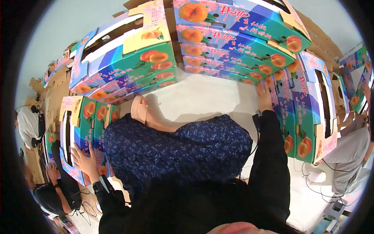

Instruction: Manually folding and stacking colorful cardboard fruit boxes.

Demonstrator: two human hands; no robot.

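Note:
Fingers spread, my left hand [86, 162] lies on the side of a fruit carton [77, 132] at the left, part of a low stack. My right hand [265, 97] reaches forward with fingers stretched out, against or just beside another stack of cartons [304, 97] at the right. Neither hand grips anything. The cartons are printed in green, blue and pink with orange peaches or apricots, and have long openings in their tops. Where the right fingertips meet the carton is partly hidden.
Ahead stand a tall carton stack [233, 37] and, left of it, another carton stack [117, 66]. My skirted knees [179, 152] and a sandal [139, 109] are between them on the pale floor [194, 93]. Other people [58, 187] sit at the left and right, with loose cables near the right one.

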